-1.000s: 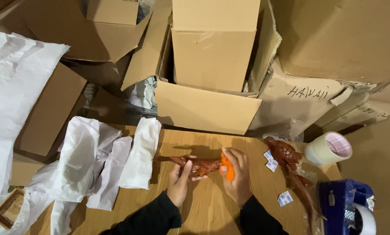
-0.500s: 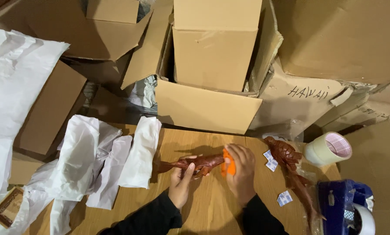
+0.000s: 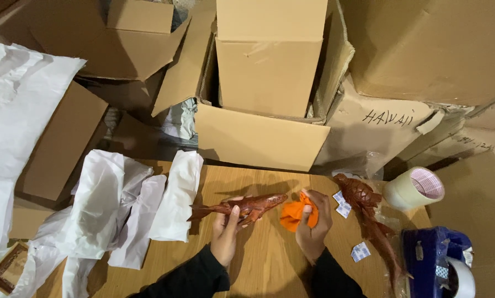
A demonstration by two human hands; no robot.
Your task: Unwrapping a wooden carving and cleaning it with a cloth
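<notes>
Moved: right hand (image 3: 312, 227) with the orange cloth (image 3: 297, 214) has come off the wooden fish (image 3: 241, 207); before, the cloth lay against the fish's body, now it sits just off the head end, close but apart.
Left hand: (image 3: 226, 234) closed around the fish from below, thumb up its side, holding it above the table (image 3: 269, 259), roughly level, tail left, head right.
Right hand: fingers curled shut on the bunched cloth.
Fish position: over the middle of the table, between the white wrapping paper (image 3: 120, 209) and the cloth.
Second fish: (image 3: 369, 221) darker carved one lies on the table right of the right hand, head toward the boxes, tail running to the near right edge.
Small packets: white ones (image 3: 360, 251) lie beside it on the wood.
Right edge: tape roll (image 3: 414, 189) at the far right corner; blue tape dispenser (image 3: 438, 265) at the near right corner.
Left edge: paper sheets hang over it.
Far edge: open cardboard box (image 3: 258, 138) butts right up against it, more cartons behind.
Open room: bare wood in front of and between the hands; tight on both sides.
</notes>
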